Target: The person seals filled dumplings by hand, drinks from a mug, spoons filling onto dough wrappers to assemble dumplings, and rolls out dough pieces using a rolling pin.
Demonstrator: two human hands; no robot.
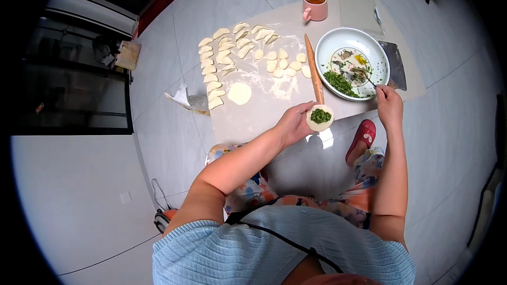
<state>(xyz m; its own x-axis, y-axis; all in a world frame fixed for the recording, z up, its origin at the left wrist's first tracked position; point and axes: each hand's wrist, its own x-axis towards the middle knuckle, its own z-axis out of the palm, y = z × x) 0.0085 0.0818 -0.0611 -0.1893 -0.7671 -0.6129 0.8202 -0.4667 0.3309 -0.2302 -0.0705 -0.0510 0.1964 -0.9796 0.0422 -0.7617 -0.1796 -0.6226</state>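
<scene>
My left hand (294, 125) holds a round dough wrapper (320, 126) with chopped green filling (320, 116) heaped on it, just off the table's near edge. My right hand (390, 106) is closed on the handle of a thin utensil (372, 82), whose far end rests in the filling inside a large white bowl (323, 47). Left of the bowl lies a wooden rolling pin (313, 68), its near end close to the wrapper. One flat wrapper (240, 93) lies on the floured table, near small dough pieces (283, 64).
Rows of folded dumplings (209, 69) line the table's left side (227, 126). A pink mug (315, 6) of brown liquid stands at the back beside a clear lid (360, 13). A dark flat blade (393, 63) lies right of the bowl. A plastic bag (182, 96) hangs by the left edge.
</scene>
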